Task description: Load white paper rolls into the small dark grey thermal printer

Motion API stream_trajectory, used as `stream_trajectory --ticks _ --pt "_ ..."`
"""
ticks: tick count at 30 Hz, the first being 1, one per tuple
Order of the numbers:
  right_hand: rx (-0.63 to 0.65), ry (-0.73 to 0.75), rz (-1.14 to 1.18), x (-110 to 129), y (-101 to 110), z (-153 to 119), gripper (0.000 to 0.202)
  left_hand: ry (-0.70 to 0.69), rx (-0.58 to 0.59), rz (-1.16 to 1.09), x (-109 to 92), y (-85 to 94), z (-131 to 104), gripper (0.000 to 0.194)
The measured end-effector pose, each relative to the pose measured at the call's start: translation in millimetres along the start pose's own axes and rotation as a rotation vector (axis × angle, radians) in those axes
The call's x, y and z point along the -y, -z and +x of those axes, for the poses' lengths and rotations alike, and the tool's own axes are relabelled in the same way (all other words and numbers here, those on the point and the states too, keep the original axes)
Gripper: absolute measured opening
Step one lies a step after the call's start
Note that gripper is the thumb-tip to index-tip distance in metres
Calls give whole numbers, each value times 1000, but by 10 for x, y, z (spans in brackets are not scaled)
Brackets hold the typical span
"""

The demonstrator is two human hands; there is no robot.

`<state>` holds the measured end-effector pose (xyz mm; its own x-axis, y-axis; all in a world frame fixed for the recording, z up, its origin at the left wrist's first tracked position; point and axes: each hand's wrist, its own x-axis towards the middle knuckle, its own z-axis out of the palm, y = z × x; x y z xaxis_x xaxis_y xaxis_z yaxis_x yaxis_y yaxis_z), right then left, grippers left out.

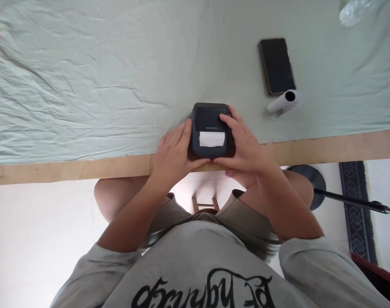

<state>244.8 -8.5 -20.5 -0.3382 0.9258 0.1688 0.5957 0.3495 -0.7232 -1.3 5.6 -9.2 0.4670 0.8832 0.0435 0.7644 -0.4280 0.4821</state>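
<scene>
A small dark portable printer (211, 109) rests near the table's front edge, with a strip of white paper (212, 139) showing at its slot. My left hand (173, 149) is wrapped along its left side, thumb at the front edge. On the opposite side, my right hand (246, 145) grips it too, one finger lying on the top cover and the thumb at the front. Both thumbs nearly meet below the printer. The undersides of the fingers are hidden.
To the right lie a dark-screened phone (277, 66) and a white paper roll (284, 102) with a loose end, touching or close to the phone. A clear plastic bottle (355, 12) is at the top right. Pale green cloth (117, 64) covers the table up to its wooden edge (69, 169).
</scene>
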Motion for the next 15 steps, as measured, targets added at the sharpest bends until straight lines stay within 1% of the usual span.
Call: stream_trajectory --ticks 6,11,15 --pt "19 8 -10 4 23 2 110 -33 -1 -29 44 22 18 106" --pt "48 41 21 -33 44 7 117 -44 9 -76 60 42 43 102" --pt "34 12 42 -41 31 8 116 -41 5 -85 48 54 56 98"
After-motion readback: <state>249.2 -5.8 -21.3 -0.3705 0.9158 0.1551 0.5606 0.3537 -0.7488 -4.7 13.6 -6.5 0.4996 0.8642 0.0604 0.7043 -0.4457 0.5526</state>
